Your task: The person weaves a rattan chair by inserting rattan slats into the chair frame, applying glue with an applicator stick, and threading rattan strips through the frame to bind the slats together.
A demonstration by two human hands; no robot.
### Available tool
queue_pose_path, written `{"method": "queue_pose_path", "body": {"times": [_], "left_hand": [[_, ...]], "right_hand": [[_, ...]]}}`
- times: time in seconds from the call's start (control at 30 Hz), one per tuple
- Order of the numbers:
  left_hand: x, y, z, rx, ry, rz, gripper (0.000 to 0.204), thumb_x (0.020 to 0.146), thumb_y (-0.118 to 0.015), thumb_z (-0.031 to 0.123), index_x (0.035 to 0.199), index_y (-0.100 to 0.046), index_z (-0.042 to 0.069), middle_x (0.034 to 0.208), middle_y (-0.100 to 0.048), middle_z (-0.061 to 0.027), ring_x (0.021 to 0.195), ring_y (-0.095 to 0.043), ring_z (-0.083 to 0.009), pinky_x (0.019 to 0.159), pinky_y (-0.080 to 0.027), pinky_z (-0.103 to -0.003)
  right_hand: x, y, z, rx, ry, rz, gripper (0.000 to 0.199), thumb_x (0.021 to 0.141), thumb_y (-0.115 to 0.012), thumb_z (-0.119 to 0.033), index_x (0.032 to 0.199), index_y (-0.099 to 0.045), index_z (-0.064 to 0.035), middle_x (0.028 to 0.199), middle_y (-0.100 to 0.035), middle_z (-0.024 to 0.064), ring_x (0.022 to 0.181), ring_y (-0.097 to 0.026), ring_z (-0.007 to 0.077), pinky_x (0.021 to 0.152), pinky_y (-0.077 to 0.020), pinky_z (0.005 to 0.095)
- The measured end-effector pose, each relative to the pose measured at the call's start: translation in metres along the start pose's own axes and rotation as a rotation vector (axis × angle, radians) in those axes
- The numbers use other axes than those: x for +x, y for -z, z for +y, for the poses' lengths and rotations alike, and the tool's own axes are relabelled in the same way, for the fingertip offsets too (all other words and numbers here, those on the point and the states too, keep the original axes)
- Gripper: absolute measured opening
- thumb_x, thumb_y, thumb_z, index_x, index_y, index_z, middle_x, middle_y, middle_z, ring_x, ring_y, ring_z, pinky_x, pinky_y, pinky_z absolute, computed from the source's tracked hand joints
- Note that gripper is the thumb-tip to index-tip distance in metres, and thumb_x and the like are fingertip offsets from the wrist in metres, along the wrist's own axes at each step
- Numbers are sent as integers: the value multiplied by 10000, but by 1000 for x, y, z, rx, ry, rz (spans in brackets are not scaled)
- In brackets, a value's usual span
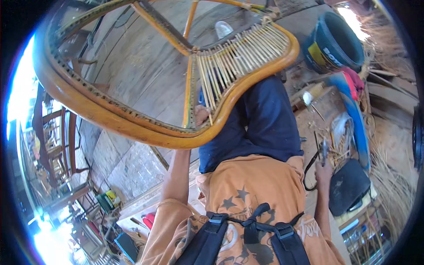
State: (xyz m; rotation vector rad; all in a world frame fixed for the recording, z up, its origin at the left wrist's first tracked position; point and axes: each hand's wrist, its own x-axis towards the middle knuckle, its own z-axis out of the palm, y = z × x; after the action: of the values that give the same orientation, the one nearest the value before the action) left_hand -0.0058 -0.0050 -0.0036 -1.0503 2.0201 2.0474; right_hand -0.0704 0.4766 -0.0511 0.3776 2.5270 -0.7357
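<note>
A curved, orange-brown wooden chair frame [132, 128] lies across my lap and reaches far to the left. Small holes run along its inner edge. Pale cane strips [238, 57] span its right section side by side. My left hand [202, 115] comes from beneath the frame's near edge, its fingers curled at the inner corner beside the leftmost strips; the frame hides part of the hand. Off to the right, my right hand [323, 171] is closed around a grey metal hand tool [325, 150], too small to tell exactly. A dark strap [311, 167] hangs next to it.
A dark bucket [334, 44] stands at the far right. Near my right hand are a clear plastic bag [342, 132], a black pouch [350, 187] and a blue-edged board [353, 110]. Loose cane fibres [391, 194] cover the right side. Wooden chairs [57, 132] stand at the left.
</note>
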Motion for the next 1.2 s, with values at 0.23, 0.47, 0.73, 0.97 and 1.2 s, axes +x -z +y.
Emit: {"method": "queue_pose_path", "body": {"times": [0.23, 0.47, 0.73, 0.97, 1.2], "left_hand": [[-3, -2, 5, -102, 112, 68, 234, 851, -600, 194, 674, -539, 55, 592, -506, 41, 518, -426, -27, 455, -326, -192], [5, -5, 0, -76, 183, 128, 200, 825, -612, 186, 674, -549, 70, 565, -496, 41, 482, -401, -32, 434, -290, -191], [1, -4, 8, -216, 306, 98, 195, 839, -601, 186, 699, -540, 64, 579, -494, 40, 492, -388, -28, 436, -278, -198], [-2, -1, 4, -232, 262, 118, 192, 804, -631, 183, 696, -517, 72, 577, -503, 31, 463, -401, -33, 413, -297, -188], [-1, -4, 7, -255, 279, 88, 213, 850, -588, 207, 723, -536, 44, 595, -502, 25, 519, -391, -40, 469, -300, -211]], "right_hand": [[-22, 54, -133, 73, 622, -104, 274, 812, -514, -58, 1078, -575, -34, 742, -552, -3, 623, -500, 60, 570, -399, 219], [-1, 34, -218, 206, 242, -873, 452, 741, -589, -91, 1183, -499, -50, 965, -565, 51, 924, -522, 128, 825, -405, 272], [19, -32, -316, -424, 758, -1109, 476, 790, -567, -451, 827, -560, 24, 777, -573, 226, 775, -560, 379, 683, -444, 424], [23, -58, -361, -651, 1011, -1102, 532, 807, -515, -509, 792, -574, 19, 750, -588, 211, 767, -580, 371, 693, -460, 442], [21, -70, -371, -743, 1050, -1148, 541, 801, -516, -517, 804, -588, 19, 734, -589, 208, 752, -587, 372, 682, -467, 445]]}}
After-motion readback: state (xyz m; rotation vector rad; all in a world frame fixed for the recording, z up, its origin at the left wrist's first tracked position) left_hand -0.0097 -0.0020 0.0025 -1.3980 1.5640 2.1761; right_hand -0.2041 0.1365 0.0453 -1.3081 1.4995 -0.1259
